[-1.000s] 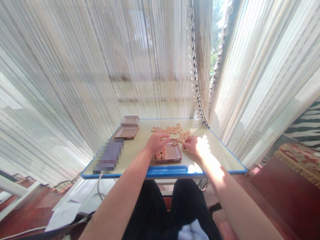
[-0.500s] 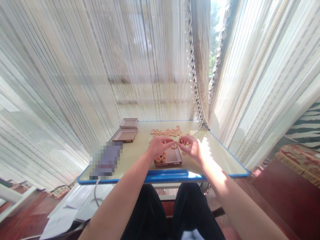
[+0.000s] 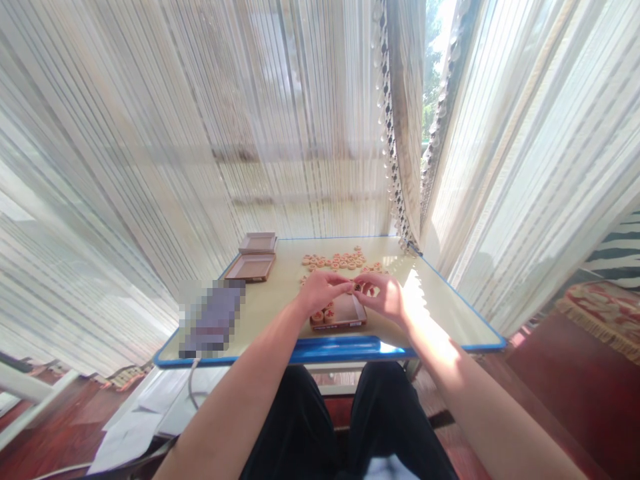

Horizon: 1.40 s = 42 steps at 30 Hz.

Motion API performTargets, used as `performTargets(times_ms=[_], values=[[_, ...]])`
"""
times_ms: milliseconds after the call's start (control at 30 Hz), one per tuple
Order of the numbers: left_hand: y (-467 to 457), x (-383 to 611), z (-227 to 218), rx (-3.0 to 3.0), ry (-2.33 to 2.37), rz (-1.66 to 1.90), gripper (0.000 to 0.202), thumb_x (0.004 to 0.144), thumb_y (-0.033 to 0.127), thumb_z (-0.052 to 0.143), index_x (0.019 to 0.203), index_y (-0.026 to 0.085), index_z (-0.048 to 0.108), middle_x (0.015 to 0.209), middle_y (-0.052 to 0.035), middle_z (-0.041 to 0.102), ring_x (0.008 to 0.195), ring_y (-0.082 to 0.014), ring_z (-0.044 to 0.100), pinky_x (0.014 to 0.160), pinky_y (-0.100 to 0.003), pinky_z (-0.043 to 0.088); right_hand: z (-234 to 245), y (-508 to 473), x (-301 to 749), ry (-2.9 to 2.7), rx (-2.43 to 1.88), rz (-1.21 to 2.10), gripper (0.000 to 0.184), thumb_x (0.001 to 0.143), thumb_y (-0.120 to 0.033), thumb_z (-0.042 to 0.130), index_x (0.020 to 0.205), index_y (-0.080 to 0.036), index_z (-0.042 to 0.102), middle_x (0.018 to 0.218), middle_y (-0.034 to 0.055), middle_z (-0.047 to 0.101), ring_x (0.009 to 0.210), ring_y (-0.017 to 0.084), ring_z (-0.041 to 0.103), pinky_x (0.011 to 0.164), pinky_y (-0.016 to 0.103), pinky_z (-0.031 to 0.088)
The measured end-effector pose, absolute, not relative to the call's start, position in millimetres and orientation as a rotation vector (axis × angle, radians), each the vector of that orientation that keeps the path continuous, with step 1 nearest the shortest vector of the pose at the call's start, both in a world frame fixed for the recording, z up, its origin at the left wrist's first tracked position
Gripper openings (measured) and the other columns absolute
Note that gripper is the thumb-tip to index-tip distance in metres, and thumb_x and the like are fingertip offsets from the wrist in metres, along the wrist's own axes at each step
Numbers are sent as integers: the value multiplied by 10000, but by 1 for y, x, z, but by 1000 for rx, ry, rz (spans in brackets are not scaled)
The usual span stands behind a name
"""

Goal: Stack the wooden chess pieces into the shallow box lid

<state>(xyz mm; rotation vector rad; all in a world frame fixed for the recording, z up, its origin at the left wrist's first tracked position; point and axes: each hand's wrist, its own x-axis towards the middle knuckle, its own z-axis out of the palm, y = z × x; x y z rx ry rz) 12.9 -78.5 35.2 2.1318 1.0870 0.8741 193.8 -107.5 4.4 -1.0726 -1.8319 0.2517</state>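
Note:
Above an open shallow box (image 3: 350, 317), my two hands meet at their fingertips. A round wooden Chinese chess piece (image 3: 357, 287) with a dark mark shows between them. The thumb and fingers of my right hand (image 3: 384, 293) are closed on this piece from the right. From the left, my left hand (image 3: 324, 292) reaches its pinched fingertips to the same piece. Inside the box's left side stand red-marked chess pieces (image 3: 329, 316), partly covered by my left hand. Many loose chess pieces (image 3: 336, 261) lie spread beyond the hands, some hidden behind them.
Two shallow trays (image 3: 250, 268) lie at the table's back left. Nearer, a pixelated flat dark object (image 3: 215, 320) with a cable sits by the left edge. The pale table (image 3: 435, 313) has a blue rim, and sheer curtains (image 3: 320, 133) hang behind it.
My hands have come closer together, and their fingertips now meet around a piece. A piece seen below my left fingertips is now hidden. The view has shifted slightly.

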Motion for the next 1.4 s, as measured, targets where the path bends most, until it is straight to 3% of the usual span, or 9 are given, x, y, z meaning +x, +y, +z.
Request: performTargets(times_ms=[467, 667, 933, 1400], values=[[-72, 14, 30, 2019, 1129, 931, 238, 685, 352, 636, 808, 160, 702, 764, -22, 706, 720, -156, 637, 658, -240, 484, 2, -109, 192, -1887, -1134, 28, 184, 746, -296, 603, 912, -229, 646, 831, 24, 666, 761, 168, 596, 719, 291, 462], [-74, 11, 31, 2467, 1162, 1015, 186, 715, 335, 619, 821, 229, 728, 884, -15, 701, 884, -191, 603, 855, -314, 453, 2, -98, 195, -1936, -1122, 58, 171, 714, -289, 643, 874, -246, 687, 970, 52, 591, 908, 195, 565, 807, 322, 452], [-69, 10, 26, 2686, 1187, 842, 151, 700, 303, 615, 759, 278, 752, 908, -10, 686, 933, -217, 562, 902, -351, 408, 3, -87, 195, -2103, -1273, 215, 144, 634, -266, 696, 776, -252, 719, 802, 14, 505, 776, 164, 533, 731, 298, 433], [-70, 10, 28, 2745, 1178, 653, 222, 689, 211, 557, 721, 314, 752, 1002, 15, 663, 985, -238, 510, 961, -384, 345, 4, -88, 193, -2136, -1321, 226, 150, 613, -265, 694, 759, -242, 715, 790, 14, 508, 762, 167, 526, 705, 278, 418]])
